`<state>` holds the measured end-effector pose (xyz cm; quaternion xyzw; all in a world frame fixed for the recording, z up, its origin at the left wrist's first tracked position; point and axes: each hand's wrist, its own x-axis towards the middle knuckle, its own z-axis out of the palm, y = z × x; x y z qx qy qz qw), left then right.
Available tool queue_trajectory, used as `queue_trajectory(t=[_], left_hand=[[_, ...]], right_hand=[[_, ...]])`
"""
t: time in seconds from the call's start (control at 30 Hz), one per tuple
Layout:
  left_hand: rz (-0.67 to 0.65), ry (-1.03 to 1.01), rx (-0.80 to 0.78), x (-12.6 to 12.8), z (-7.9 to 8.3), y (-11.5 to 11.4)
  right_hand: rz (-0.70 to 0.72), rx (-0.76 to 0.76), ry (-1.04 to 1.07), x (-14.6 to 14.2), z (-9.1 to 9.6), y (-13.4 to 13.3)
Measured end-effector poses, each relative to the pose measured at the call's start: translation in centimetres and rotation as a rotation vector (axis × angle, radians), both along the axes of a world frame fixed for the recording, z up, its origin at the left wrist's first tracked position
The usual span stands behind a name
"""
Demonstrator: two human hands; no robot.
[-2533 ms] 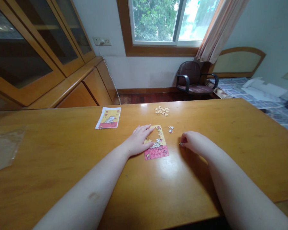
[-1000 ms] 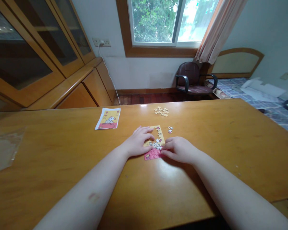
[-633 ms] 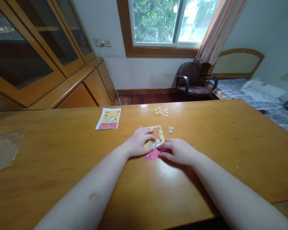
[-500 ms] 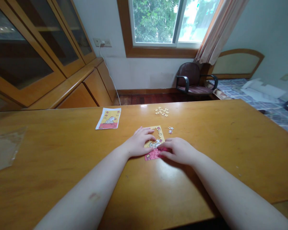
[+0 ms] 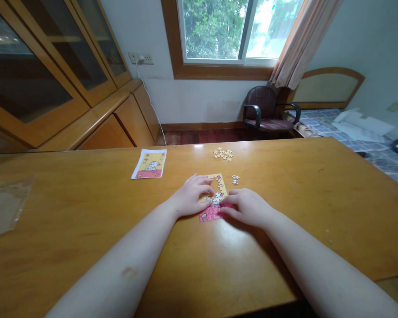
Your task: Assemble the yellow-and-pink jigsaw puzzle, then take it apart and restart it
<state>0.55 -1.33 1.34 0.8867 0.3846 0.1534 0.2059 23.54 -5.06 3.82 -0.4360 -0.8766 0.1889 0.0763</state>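
A partly assembled jigsaw puzzle lies on the table between my hands, pink along its near edge and yellow above. Its upper middle has a gap showing bare table. My left hand rests over its left side with fingers spread, hiding part of it. Along the right edge, my right hand touches the pink part. Its thumb and forefinger are apart, with pink showing between them. A white puzzle piece sits near the puzzle's middle. Just beyond my right hand are several loose whitish pieces.
Farther back lies a pile of yellow puzzle pieces. A printed picture sheet is at the back left, and a clear plastic bag at the far left. Beyond the wooden table stands an office chair.
My right hand's fingers have shifted slightly on the pink part of the puzzle. My left hand stays over the left side, nearly still.
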Motion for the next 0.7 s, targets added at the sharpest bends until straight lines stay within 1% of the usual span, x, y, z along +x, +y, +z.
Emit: queue_trajectory(t=[0.2, 0.3, 0.5, 0.6, 0.7], left_hand=[[-0.087, -0.044, 0.01, -0.05, 0.3, -0.15], [-0.086, -0.054, 0.001, -0.05, 0.24, -0.17], [-0.101, -0.084, 0.003, -0.12, -0.08, 0.0], [-0.119, -0.093, 0.006, -0.14, -0.21, 0.02], [-0.111, -0.083, 0.005, -0.16, -0.32, 0.0]], right_hand=[[0.022, -0.021, 0.004, -0.31, 0.0, -0.07], [0.017, -0.03, 0.005, -0.32, -0.08, -0.06], [-0.045, -0.026, -0.012, -0.13, -0.44, 0.12], [-0.029, -0.038, -0.013, -0.19, -0.46, 0.11], [-0.021, -0.038, -0.007, -0.26, -0.49, 0.05]])
